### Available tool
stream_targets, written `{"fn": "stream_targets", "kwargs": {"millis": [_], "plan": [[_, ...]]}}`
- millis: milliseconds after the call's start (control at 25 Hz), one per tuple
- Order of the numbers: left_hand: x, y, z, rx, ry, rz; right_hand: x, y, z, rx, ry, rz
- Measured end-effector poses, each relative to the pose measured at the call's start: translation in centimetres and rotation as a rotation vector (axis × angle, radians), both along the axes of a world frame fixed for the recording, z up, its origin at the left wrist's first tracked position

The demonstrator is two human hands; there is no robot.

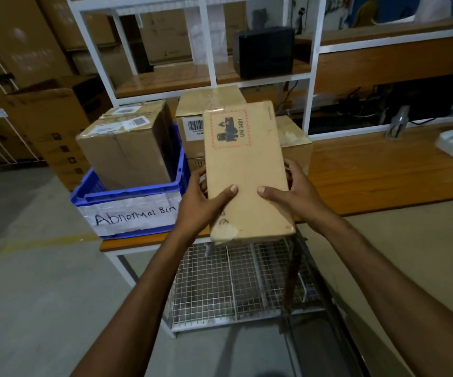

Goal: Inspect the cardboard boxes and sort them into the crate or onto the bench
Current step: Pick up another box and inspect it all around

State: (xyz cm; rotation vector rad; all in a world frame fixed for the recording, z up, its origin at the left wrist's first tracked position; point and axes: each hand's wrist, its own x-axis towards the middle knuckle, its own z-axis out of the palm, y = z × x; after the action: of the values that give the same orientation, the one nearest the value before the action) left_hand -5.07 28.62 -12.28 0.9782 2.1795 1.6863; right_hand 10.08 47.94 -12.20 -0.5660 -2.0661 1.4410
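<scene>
Both outstretched, left hand (200, 205) and right hand (298, 198) grasp the cardboard box (247, 164), thumbs on top.

Box (127, 148) in crate (127, 202); crate on bench (369, 172), left of stacked boxes (192, 126).

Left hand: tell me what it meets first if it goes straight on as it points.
The left hand holds the flat box; pushed on, forward and slightly right, it would probably meet the barcoded carton on the bench first, though depth is unclear.
</scene>
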Motion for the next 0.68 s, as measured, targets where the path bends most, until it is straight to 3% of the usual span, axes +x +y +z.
{"fn": "stream_targets", "kwargs": {"millis": [160,280,480,680], "plan": [[-0.2,0.2,0.9,-0.092,-0.032,-0.179,-0.6,-0.2,-0.3,-0.085,0.011,-0.029],[-0.7,-0.3,0.9,-0.091,-0.042,-0.262,-0.1,0.3,-0.5,-0.167,-0.006,0.118],[-1.8,-1.4,0.8,-0.298,-0.014,-0.523,1.6,1.2,0.6,0.038,-0.196,0.447],[-0.8,-0.9,1.4,-0.117,-0.048,-0.415,1.9,1.2,1.5,0.048,-0.154,0.346]]}}
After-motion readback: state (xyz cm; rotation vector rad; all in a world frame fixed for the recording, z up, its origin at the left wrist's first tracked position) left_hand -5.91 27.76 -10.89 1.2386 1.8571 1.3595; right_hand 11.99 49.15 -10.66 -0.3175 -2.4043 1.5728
